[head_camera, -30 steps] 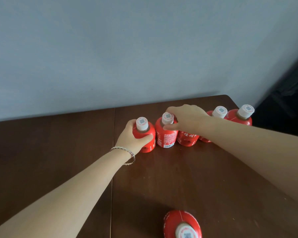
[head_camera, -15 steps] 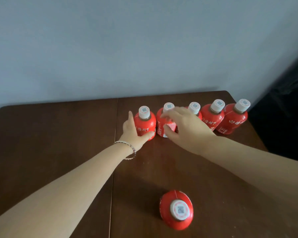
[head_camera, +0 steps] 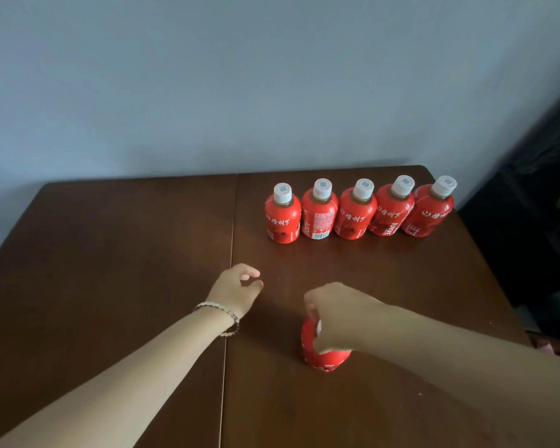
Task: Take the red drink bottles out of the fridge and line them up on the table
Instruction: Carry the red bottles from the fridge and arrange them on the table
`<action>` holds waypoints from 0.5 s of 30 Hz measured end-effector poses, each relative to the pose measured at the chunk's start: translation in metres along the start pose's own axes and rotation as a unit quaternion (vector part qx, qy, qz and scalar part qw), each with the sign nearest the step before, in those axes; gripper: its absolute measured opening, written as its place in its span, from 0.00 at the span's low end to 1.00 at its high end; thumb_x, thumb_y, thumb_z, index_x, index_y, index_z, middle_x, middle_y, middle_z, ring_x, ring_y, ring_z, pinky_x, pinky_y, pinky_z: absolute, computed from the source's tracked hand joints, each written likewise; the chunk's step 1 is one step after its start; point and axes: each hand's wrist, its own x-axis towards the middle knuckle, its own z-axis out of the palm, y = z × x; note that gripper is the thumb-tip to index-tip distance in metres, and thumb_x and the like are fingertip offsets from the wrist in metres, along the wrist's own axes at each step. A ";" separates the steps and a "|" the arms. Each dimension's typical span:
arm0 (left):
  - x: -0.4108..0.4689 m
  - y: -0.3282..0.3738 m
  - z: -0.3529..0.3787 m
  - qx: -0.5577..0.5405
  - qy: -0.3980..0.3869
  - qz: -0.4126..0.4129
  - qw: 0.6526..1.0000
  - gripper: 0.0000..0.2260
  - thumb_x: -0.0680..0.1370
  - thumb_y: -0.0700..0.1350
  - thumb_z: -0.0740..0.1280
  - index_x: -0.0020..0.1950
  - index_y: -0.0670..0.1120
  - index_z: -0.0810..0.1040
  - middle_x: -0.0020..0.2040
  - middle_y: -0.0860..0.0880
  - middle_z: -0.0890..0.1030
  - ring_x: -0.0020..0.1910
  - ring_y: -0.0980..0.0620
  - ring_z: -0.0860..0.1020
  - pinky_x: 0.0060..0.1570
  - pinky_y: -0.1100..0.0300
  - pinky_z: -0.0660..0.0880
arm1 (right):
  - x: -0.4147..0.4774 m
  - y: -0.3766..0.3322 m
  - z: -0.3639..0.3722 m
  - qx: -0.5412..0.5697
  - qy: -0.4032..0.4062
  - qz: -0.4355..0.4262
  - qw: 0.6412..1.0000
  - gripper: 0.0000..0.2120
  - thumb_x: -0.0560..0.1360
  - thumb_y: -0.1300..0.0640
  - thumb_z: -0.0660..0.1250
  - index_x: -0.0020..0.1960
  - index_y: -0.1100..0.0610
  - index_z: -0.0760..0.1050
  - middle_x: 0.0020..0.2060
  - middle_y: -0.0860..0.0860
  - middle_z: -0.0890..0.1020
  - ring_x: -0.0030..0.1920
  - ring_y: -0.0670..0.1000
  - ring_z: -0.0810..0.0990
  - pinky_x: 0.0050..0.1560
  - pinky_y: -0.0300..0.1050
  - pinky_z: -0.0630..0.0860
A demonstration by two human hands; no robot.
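Several red drink bottles with white caps stand side by side in a row point(head_camera: 356, 211) at the far right of the brown table point(head_camera: 110, 270). One more red bottle point(head_camera: 324, 358) stands apart, nearer to me in the middle. My right hand point(head_camera: 340, 315) comes down over its top and grips it around the cap and neck, hiding the cap. My left hand point(head_camera: 238, 291), with a bracelet on the wrist, hovers over the table to the left of that bottle, fingers loosely curled and holding nothing.
A seam point(head_camera: 230, 286) runs down the table's middle. A plain grey wall point(head_camera: 240, 85) rises just behind the table. Dark furniture point(head_camera: 543, 195) stands past the table's right edge. No fridge is in view.
Both hands have left the row of bottles and drawn back toward me. My right hand has taken hold of the lone near bottle. My left hand has let go of the leftmost bottle.
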 end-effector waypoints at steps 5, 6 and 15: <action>-0.011 -0.008 -0.008 -0.007 0.004 0.006 1.000 0.05 0.76 0.45 0.64 0.50 0.54 0.74 0.58 0.51 0.77 0.53 0.52 0.76 0.51 0.62 0.69 | 0.027 0.010 -0.015 0.177 0.182 0.013 0.967 0.07 0.69 0.55 0.70 0.44 0.53 0.73 0.45 0.50 0.77 0.45 0.51 0.78 0.39 0.42 0.74; -0.013 -0.009 -0.011 -0.005 0.004 0.006 1.000 0.05 0.76 0.45 0.64 0.50 0.55 0.74 0.58 0.51 0.76 0.53 0.52 0.76 0.51 0.61 0.69 | 0.035 0.010 -0.018 0.196 0.216 0.014 0.957 0.08 0.70 0.54 0.70 0.45 0.55 0.74 0.43 0.50 0.77 0.45 0.51 0.78 0.41 0.43 0.74; -0.016 -0.020 -0.025 -0.022 -0.011 -0.016 1.000 0.05 0.76 0.44 0.62 0.48 0.52 0.75 0.53 0.51 0.80 0.51 0.52 0.80 0.54 0.59 0.73 | 0.097 -0.010 -0.034 0.260 0.334 0.038 0.905 0.15 0.72 0.51 0.71 0.51 0.59 0.75 0.48 0.56 0.78 0.45 0.54 0.77 0.42 0.44 0.69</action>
